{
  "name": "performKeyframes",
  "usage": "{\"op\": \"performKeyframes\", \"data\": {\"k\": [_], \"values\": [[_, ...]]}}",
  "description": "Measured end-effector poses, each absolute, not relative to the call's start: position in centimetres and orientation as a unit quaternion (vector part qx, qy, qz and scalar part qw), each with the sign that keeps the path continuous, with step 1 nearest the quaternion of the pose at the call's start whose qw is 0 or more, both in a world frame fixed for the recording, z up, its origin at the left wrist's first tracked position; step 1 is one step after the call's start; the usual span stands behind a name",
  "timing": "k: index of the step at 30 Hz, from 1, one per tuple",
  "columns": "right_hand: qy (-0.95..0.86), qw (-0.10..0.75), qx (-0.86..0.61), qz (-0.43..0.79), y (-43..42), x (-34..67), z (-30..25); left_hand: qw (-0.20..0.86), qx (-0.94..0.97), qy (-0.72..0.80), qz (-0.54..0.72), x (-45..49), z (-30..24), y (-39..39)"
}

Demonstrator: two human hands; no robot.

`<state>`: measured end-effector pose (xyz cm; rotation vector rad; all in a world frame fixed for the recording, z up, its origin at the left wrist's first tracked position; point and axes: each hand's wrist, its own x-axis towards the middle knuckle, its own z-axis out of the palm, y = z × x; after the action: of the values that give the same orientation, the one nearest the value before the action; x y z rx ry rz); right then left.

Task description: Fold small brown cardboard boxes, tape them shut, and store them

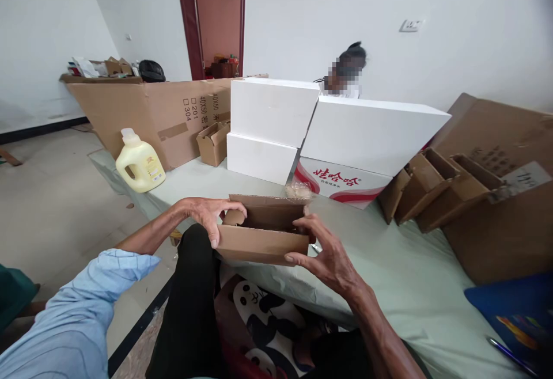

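Between my hands, at the near edge of the covered table, is a small brown cardboard box [262,245] with its top open toward me. My left hand [211,215] grips its left end, thumb on the near wall and fingers over the rim. At the right end, my right hand [324,255] is closed on the box too, its thumb against the near side and its fingers at the end wall. The bottom of the box's inside is mostly in shadow. A crumpled clear plastic piece [299,189] lies just behind it.
White boxes [272,111] stand stacked behind, one [341,182] with red print. A yellow jug [140,163] is at left. Several open cartons [427,186] lean at right near a blue item [514,310] and a pen [512,353]. A person [345,71] is beyond the boxes.
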<state>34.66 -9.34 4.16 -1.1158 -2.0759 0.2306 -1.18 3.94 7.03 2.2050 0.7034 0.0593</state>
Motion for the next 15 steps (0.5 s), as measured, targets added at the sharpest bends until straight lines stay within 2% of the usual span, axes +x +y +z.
{"op": "performKeyframes", "data": {"k": [3, 7, 11, 15], "values": [[-0.747, 0.468, -0.457, 0.119, -9.5, 34.9, 3.1, 0.439, 0.858, 0.263, 0.043, -1.4, 6.4, 3.9], [-0.668, 0.555, -0.462, 0.178, -9.4, 34.9, 0.7, 0.399, 0.870, 0.282, 0.066, -1.0, 5.4, 2.9], [-0.605, 0.607, -0.482, 0.180, -9.7, 34.5, -1.2, 0.393, 0.870, 0.273, 0.118, -0.8, 4.6, 1.8], [-0.555, 0.643, -0.504, 0.157, -9.9, 34.7, -2.0, 0.402, 0.832, 0.298, 0.238, -0.7, 3.8, 1.4]]}}
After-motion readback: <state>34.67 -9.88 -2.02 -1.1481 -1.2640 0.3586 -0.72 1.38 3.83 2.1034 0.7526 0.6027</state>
